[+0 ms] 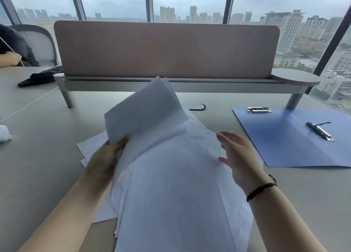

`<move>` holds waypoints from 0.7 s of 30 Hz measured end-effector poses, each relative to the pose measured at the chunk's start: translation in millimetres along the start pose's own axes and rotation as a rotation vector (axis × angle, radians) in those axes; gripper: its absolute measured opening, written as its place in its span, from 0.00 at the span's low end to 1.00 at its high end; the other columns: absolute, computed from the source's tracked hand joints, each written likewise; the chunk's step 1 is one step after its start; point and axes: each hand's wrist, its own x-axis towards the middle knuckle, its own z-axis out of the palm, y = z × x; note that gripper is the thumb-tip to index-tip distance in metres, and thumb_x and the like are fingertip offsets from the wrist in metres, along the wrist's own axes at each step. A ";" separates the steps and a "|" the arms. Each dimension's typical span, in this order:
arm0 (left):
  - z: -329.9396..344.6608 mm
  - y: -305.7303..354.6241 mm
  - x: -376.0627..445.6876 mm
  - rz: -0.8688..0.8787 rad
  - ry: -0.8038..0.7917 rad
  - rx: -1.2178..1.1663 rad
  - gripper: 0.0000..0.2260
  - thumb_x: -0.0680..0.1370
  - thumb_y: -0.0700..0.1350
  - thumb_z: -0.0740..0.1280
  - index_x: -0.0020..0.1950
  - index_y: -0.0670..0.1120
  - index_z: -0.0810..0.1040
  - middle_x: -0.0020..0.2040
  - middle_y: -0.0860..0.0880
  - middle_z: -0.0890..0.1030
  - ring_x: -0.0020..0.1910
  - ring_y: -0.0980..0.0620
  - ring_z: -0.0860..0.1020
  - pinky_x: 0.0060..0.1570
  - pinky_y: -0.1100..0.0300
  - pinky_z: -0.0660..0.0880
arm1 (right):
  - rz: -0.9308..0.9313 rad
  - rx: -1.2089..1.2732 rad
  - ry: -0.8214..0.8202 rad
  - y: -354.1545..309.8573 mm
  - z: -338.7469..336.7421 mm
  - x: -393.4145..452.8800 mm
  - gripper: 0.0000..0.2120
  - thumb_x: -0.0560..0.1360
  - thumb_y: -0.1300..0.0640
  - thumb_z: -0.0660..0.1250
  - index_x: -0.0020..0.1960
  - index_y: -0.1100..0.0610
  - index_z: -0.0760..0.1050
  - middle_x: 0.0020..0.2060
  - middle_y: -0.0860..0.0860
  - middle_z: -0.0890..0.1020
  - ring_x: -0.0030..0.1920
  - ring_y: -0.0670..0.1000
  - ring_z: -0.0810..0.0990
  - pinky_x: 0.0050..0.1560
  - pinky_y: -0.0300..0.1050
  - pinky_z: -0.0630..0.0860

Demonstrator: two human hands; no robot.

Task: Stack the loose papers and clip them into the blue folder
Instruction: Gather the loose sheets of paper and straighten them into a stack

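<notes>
A loose heap of white papers [176, 185] covers the grey desk [38, 156] in front of me. My left hand [106, 156] grips several sheets [144, 111] by their lower left edge and holds them tilted up off the heap. My right hand [237, 154] has straight fingers that touch the right edge of the papers. The blue folder [288, 147] lies open and flat to the right, apart from the papers. It has one metal clip [258, 110] at its top edge and a second metal clip [320, 131] along its spine.
A pink divider panel [167, 48] on a metal rail stands across the back of the desk. A cable slot [197, 107] sits behind the papers. Dark cloth [38, 78] lies at the far left, a white wad [4, 133] at the left edge. Another person's arm [9, 58] rests far left.
</notes>
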 end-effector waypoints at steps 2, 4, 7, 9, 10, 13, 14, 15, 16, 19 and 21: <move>-2.0 -0.1 1.9 -0.058 0.025 -0.171 0.35 0.37 0.38 0.87 0.42 0.41 0.82 0.31 0.49 0.85 0.26 0.56 0.83 0.23 0.67 0.75 | 0.149 0.149 -0.040 2.7 -1.1 3.5 0.15 0.78 0.54 0.71 0.63 0.57 0.79 0.54 0.50 0.80 0.60 0.59 0.78 0.59 0.62 0.80; 1.3 -0.8 0.2 -0.110 0.003 -0.130 0.23 0.51 0.37 0.87 0.40 0.41 0.81 0.27 0.49 0.83 0.24 0.57 0.81 0.21 0.68 0.74 | 0.235 0.240 -0.087 4.7 2.4 3.4 0.19 0.77 0.56 0.72 0.66 0.60 0.76 0.55 0.54 0.78 0.62 0.62 0.78 0.53 0.60 0.81; 1.5 -5.9 4.3 -0.098 0.033 0.001 0.04 0.81 0.38 0.64 0.50 0.41 0.79 0.27 0.49 0.83 0.23 0.57 0.80 0.24 0.68 0.75 | 0.224 0.277 -0.145 12.0 8.9 1.4 0.25 0.75 0.64 0.73 0.69 0.63 0.71 0.53 0.59 0.81 0.57 0.62 0.82 0.46 0.53 0.81; -1.1 -7.8 6.6 -0.055 0.034 0.112 0.12 0.78 0.40 0.67 0.61 0.42 0.79 0.40 0.47 0.88 0.34 0.53 0.85 0.31 0.63 0.80 | 0.173 0.202 -0.209 16.1 12.3 -1.1 0.25 0.71 0.69 0.75 0.66 0.61 0.72 0.48 0.60 0.84 0.43 0.54 0.87 0.40 0.46 0.81; -1.3 -7.6 5.3 -0.041 0.026 0.149 0.17 0.74 0.41 0.69 0.63 0.42 0.79 0.47 0.45 0.88 0.39 0.50 0.86 0.35 0.59 0.82 | 0.141 0.114 -0.252 17.5 14.1 -4.3 0.23 0.70 0.70 0.75 0.62 0.60 0.75 0.45 0.59 0.86 0.37 0.52 0.86 0.38 0.44 0.81; -4.7 -9.0 6.7 -0.024 0.027 0.187 0.18 0.70 0.42 0.72 0.60 0.45 0.82 0.54 0.43 0.86 0.44 0.47 0.86 0.42 0.55 0.84 | -0.062 -0.307 -0.300 22.5 19.0 -9.3 0.06 0.68 0.67 0.75 0.41 0.59 0.81 0.30 0.50 0.82 0.29 0.49 0.80 0.32 0.41 0.75; -4.7 -8.3 6.4 -0.027 0.016 0.200 0.16 0.71 0.41 0.71 0.59 0.45 0.82 0.53 0.43 0.87 0.43 0.47 0.86 0.41 0.55 0.84 | -0.156 -0.441 -0.271 24.7 19.7 -8.4 0.07 0.68 0.64 0.72 0.33 0.58 0.77 0.27 0.49 0.77 0.28 0.47 0.74 0.30 0.40 0.69; -3.6 -7.7 5.0 -0.034 -0.003 0.205 0.14 0.73 0.41 0.71 0.57 0.45 0.83 0.51 0.43 0.87 0.41 0.48 0.86 0.40 0.56 0.83 | -0.240 -0.509 -0.241 25.8 20.3 -7.3 0.10 0.68 0.62 0.69 0.30 0.58 0.71 0.26 0.50 0.71 0.28 0.47 0.67 0.30 0.40 0.64; -2.9 -6.5 3.5 -0.042 -0.021 0.214 0.12 0.73 0.40 0.70 0.57 0.44 0.83 0.50 0.43 0.87 0.39 0.47 0.86 0.38 0.56 0.83 | -0.283 -0.495 -0.220 24.3 20.3 -7.9 0.11 0.68 0.61 0.68 0.30 0.58 0.68 0.25 0.52 0.70 0.29 0.48 0.64 0.31 0.41 0.61; 0.5 -1.6 -2.1 -0.049 -0.052 0.245 0.14 0.71 0.42 0.72 0.56 0.41 0.84 0.49 0.41 0.87 0.40 0.44 0.86 0.42 0.53 0.83 | -0.242 -0.204 -0.183 17.2 19.2 -11.0 0.07 0.75 0.57 0.70 0.39 0.56 0.81 0.33 0.62 0.83 0.32 0.49 0.73 0.35 0.46 0.70; 3.9 -1.1 -4.0 -0.021 -0.035 0.289 0.13 0.72 0.41 0.72 0.55 0.41 0.84 0.51 0.40 0.87 0.43 0.43 0.86 0.47 0.51 0.82 | -0.175 -0.013 -0.167 12.8 16.6 -12.8 0.08 0.78 0.57 0.69 0.42 0.55 0.85 0.37 0.62 0.86 0.35 0.52 0.79 0.39 0.51 0.76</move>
